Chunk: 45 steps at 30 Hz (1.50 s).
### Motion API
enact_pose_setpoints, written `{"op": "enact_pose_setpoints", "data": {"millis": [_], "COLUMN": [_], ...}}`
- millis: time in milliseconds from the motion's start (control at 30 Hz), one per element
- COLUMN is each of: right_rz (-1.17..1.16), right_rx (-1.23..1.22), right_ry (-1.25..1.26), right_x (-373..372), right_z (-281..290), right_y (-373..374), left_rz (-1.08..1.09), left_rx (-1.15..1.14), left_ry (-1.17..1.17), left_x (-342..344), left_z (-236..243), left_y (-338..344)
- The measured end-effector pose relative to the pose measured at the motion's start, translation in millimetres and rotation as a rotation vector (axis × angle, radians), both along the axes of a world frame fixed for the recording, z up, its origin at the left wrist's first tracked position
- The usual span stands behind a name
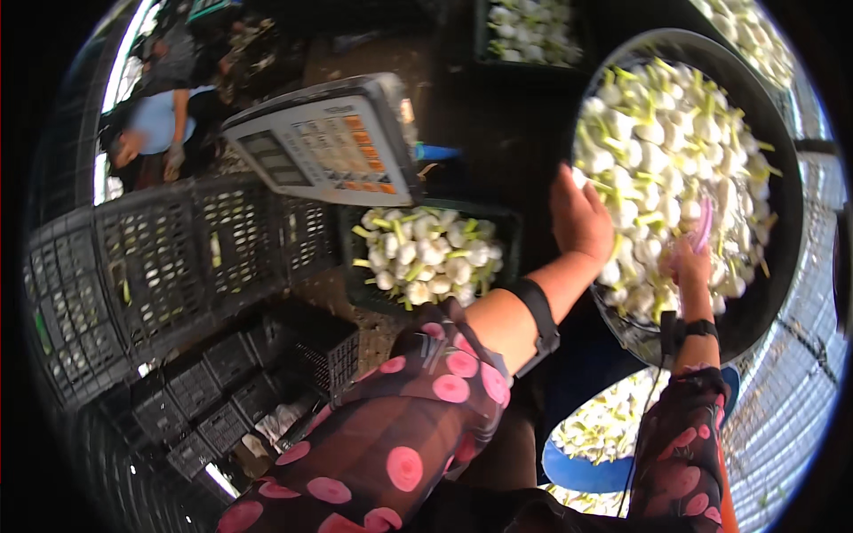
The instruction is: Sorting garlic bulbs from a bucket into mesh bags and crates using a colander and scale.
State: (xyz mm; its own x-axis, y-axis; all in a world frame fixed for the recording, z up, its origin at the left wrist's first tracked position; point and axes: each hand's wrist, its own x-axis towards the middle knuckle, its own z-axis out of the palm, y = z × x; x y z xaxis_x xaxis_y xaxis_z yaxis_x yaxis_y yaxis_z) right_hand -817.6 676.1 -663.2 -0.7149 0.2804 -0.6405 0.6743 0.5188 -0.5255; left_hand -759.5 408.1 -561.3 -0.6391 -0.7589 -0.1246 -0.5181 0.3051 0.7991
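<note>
A large dark round tub (793, 191) stands at the right, heaped with white garlic bulbs (653, 160) with short green stems. My left hand (582, 218) is at the tub's left rim, its fingers curled and partly hidden; whether it grips the rim or a bulb I cannot tell. Reaching in among the bulbs, my right hand (691, 265) is closed on a thin pink-purple strip (704, 222), whose full shape is blurred. Both my forearms wear dark sheer sleeves with pink dots, and a black band goes round each.
A scale display with orange keys (324, 142) rises left of the tub, near a crate of garlic (426, 253). Black lattice crates (160, 253) stand at the left. Below the tub is a blue container (582, 471) by more garlic. Another person (155, 124) is at the far left.
</note>
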Motion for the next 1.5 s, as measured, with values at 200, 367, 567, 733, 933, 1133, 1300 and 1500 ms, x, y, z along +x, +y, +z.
{"op": "enact_pose_setpoints", "data": {"millis": [200,367,567,733,933,1133,1300,1500], "right_rz": [-0.253,-0.221,-0.376,-0.494,-0.485,-0.261,-0.334,-0.205], "right_rx": [-0.588,-0.666,-0.665,-0.709,-0.776,-0.957,-0.812,-0.734], "right_ry": [-0.062,-0.088,-0.148,-0.094,0.013,0.343,0.339,0.271], "right_x": [38.2,57.2,57.2,72.3,70.7,85.0,100.7,149.6], "right_z": [-19.9,3.6,15.0,49.3,76.8,90.6,113.0,173.8], "right_y": [0.7,-0.3,-4.6,-15.5,-32.2,-27.0,-31.4,-50.0], "left_rz": [0.004,-0.008,0.016,-0.018,-0.332,-0.545,-0.357,-0.197], "left_rx": [0.001,0.100,0.062,0.063,0.266,1.005,1.048,1.063], "left_ry": [-0.057,-0.095,-0.011,0.003,0.091,0.102,-0.116,-0.285], "left_x": [0.9,0.7,0.9,4.4,34.3,194.5,350.6,453.2], "left_z": [6.1,13.0,11.1,5.1,-20.0,-49.4,-66.2,-67.2], "left_y": [0.7,-1.4,-3.5,-1.3,-31.4,-90.7,-154.5,-217.1]}}
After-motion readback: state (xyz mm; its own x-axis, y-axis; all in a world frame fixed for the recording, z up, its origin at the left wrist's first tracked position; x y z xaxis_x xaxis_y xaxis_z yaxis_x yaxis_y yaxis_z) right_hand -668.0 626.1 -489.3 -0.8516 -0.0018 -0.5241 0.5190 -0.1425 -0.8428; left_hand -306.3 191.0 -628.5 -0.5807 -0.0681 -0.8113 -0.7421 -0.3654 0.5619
